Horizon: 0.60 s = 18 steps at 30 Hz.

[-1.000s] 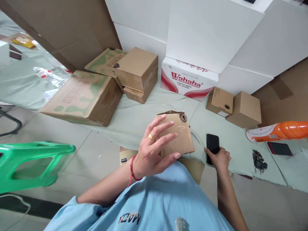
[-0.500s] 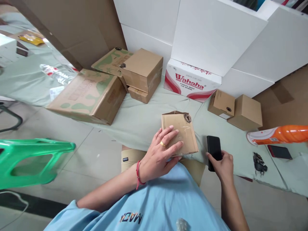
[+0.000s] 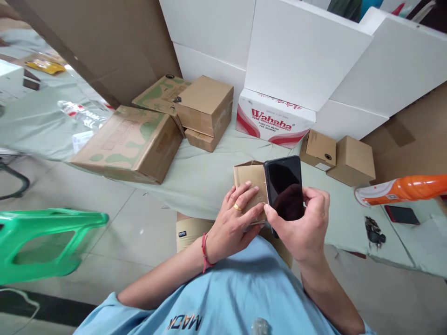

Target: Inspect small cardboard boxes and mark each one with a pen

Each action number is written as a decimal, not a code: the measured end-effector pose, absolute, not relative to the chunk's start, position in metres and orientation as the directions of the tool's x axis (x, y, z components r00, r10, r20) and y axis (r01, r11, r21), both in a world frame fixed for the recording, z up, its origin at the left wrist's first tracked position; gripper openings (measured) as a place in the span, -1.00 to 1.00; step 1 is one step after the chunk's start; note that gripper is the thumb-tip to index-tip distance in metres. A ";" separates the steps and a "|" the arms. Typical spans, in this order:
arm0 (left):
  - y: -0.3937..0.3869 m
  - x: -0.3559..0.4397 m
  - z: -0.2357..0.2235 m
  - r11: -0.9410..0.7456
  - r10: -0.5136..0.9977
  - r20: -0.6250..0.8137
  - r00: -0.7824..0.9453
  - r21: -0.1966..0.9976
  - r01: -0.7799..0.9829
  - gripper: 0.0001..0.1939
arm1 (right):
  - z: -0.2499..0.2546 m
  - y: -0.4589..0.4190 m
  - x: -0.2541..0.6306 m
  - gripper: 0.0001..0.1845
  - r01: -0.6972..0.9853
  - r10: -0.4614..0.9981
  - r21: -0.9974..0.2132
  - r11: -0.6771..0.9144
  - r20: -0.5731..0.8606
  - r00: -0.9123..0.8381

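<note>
A small cardboard box (image 3: 246,175) sits at the table's near edge, close to my body. My left hand (image 3: 238,214) lies flat across its top with the fingers stretched out. In my right hand (image 3: 307,223) is a black smartphone (image 3: 285,186), gripped between thumb and fingers and held upright with its dark screen facing me. The phone covers the right part of the small box; I cannot tell whether the two touch.
A white Wahaba-style printed carton (image 3: 272,121) stands at the back. Cardboard boxes (image 3: 125,144) are at the left, two smaller boxes (image 3: 352,158) at the right. An orange bottle (image 3: 401,188), keys (image 3: 374,231) and another phone (image 3: 401,214) lie farther right. A green stool (image 3: 52,242) stands left.
My right hand has lifted the smartphone off the table and brought it left, in front of the small box. My left hand stays on the box.
</note>
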State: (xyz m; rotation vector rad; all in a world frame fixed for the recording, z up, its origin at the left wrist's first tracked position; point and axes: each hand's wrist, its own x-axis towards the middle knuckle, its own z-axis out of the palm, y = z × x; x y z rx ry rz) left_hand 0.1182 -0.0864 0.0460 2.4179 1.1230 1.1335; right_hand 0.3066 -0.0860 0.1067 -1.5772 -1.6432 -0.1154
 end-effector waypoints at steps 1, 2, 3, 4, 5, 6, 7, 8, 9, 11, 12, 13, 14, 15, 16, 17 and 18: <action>-0.086 0.118 0.046 -0.674 0.733 0.548 0.404 0.501 0.543 -0.63 | 0.106 -0.085 0.304 -0.35 0.862 0.785 -0.462 0.207 0.604 0.135; -0.086 0.117 0.046 -0.675 0.732 0.549 0.404 0.501 0.542 -0.63 | 0.105 -0.085 0.302 -0.35 0.861 0.788 -0.463 0.208 0.601 0.133; -0.086 0.117 0.045 -0.679 0.727 0.554 0.405 0.499 0.538 -0.64 | 0.105 -0.084 0.301 -0.35 0.860 0.791 -0.466 0.209 0.597 0.132; -0.086 0.117 0.045 -0.686 0.721 0.562 0.406 0.494 0.534 -0.64 | 0.105 -0.084 0.300 -0.35 0.858 0.794 -0.469 0.209 0.594 0.131; -0.085 0.117 0.046 -0.691 0.715 0.569 0.406 0.489 0.531 -0.65 | 0.105 -0.084 0.299 -0.35 0.857 0.797 -0.471 0.208 0.589 0.131; -0.085 0.117 0.046 -0.696 0.710 0.574 0.408 0.484 0.530 -0.65 | 0.105 -0.084 0.299 -0.35 0.857 0.799 -0.472 0.206 0.586 0.131; -0.084 0.117 0.045 -0.698 0.707 0.576 0.409 0.481 0.530 -0.65 | 0.106 -0.084 0.298 -0.34 0.858 0.802 -0.472 0.204 0.583 0.130; -0.084 0.117 0.045 -0.698 0.708 0.576 0.410 0.480 0.531 -0.65 | 0.106 -0.084 0.298 -0.34 0.858 0.807 -0.473 0.199 0.576 0.130; -0.084 0.117 0.045 -0.697 0.708 0.575 0.410 0.480 0.532 -0.64 | 0.106 -0.084 0.299 -0.34 0.859 0.812 -0.474 0.193 0.569 0.131; -0.084 0.117 0.044 -0.700 0.706 0.579 0.407 0.481 0.529 -0.63 | 0.106 -0.084 0.299 -0.32 0.861 0.821 -0.476 0.179 0.555 0.136; -0.084 0.117 0.044 -0.702 0.703 0.584 0.406 0.481 0.525 -0.62 | 0.105 -0.084 0.299 -0.30 0.862 0.824 -0.476 0.174 0.549 0.138; -0.084 0.117 0.043 -0.703 0.703 0.585 0.404 0.485 0.521 -0.62 | 0.105 -0.085 0.298 -0.28 0.863 0.827 -0.476 0.169 0.545 0.138; -0.084 0.117 0.043 -0.701 0.706 0.582 0.404 0.489 0.519 -0.61 | 0.105 -0.085 0.298 -0.27 0.864 0.829 -0.475 0.167 0.542 0.138; -0.084 0.117 0.043 -0.697 0.711 0.575 0.405 0.494 0.520 -0.61 | 0.106 -0.085 0.297 -0.26 0.864 0.830 -0.475 0.168 0.540 0.136; -0.084 0.117 0.043 -0.692 0.716 0.567 0.408 0.498 0.522 -0.61 | 0.106 -0.085 0.297 -0.26 0.863 0.831 -0.475 0.171 0.541 0.133; -0.084 0.116 0.043 -0.690 0.719 0.559 0.413 0.498 0.526 -0.60 | 0.107 -0.086 0.298 -0.27 0.861 0.830 -0.476 0.177 0.543 0.130; -0.084 0.115 0.044 -0.689 0.719 0.554 0.420 0.491 0.533 -0.60 | 0.108 -0.085 0.299 -0.27 0.859 0.828 -0.479 0.182 0.546 0.128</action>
